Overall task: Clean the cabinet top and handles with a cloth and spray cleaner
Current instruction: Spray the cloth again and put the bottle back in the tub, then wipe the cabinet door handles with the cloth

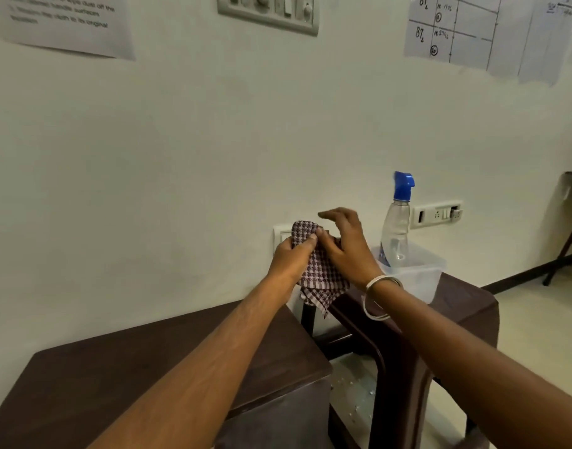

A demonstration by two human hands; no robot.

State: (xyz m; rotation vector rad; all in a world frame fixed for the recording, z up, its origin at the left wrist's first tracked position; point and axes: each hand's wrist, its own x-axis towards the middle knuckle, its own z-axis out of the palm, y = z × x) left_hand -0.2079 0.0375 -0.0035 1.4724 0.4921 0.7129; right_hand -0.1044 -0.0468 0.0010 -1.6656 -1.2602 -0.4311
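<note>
Pale wall (181,157) backs a dark wooden cabinet top (148,358), with a brown plastic stool (466,306) just beside it on the right. Above the gap between them, a checkered cloth (320,270) hangs bunched in both hands. The left hand (294,254) grips its upper edge with curled fingers; the right hand (346,244) pinches it by the thumb, its other fingers loosely spread. On the stool, a clear tub (417,273) holds an upright spray bottle (396,228) with a blue nozzle. Switch plates (436,213) and taped papers (67,24) dot the wall.
</note>
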